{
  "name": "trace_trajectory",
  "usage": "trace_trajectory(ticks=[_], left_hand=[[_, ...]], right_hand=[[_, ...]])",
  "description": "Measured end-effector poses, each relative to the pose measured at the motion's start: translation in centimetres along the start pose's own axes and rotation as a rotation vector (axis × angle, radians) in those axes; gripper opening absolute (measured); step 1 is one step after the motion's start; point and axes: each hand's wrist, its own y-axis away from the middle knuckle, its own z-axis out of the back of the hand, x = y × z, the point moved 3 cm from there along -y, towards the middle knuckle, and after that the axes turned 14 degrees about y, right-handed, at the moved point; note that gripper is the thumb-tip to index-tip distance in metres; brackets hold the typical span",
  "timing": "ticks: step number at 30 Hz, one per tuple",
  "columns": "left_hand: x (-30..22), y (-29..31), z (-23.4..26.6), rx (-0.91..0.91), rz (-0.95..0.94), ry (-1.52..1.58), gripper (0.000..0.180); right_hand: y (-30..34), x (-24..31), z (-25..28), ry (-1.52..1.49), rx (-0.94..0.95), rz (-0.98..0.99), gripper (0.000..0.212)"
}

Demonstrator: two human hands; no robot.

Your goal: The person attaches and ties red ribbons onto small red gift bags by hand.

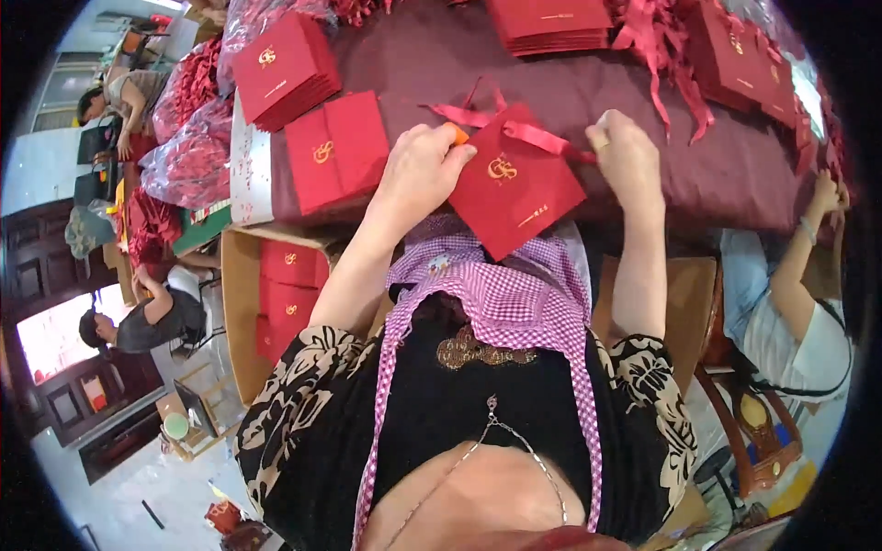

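Note:
A small red paper gift bag (516, 188) with gold print hangs tilted over the table's near edge. My left hand (424, 170) is closed on its upper left edge, with something orange showing at the fingertips. Through the bag's top runs a glossy red ribbon (537, 140), with loose loops above it. My right hand (629, 158) is closed in a pinch at the ribbon's right end; the fingers partly hide that end. Just left of my left hand, flat red bags (338, 151) lie overlapping on the table.
Dark red cloth (413, 55) covers the table. Stacks of red bags (285, 69) lie at left, with another stack (551, 26) at the back. Red ribbons (654, 46) trail at the back right. Below left, a cardboard box (241, 303) contains red bags. A co-worker (795, 312) sits at right.

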Motion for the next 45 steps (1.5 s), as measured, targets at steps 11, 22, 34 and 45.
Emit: trace_trajectory(ticks=[11,22,34,45], left_hand=[[3.4,-1.1,-1.2,0.031,0.276,0.48,0.025],[2.9,-0.9,-1.5,0.047,0.25,0.645,0.026],[1.7,-0.7,-1.2,0.027,0.195,0.661,0.028],[1.3,-0.5,-1.2,0.022,0.163,0.644,0.028]], right_hand=[[0.9,5.3,4.4,-1.163,0.123,0.15,0.011],[2.8,9.8,1.9,-0.592,-0.064,0.369,0.013],[2.7,10.4,2.3,-0.558,-0.18,0.265,0.011],[2.5,11.1,2.8,-0.496,-0.227,0.312,0.01]])
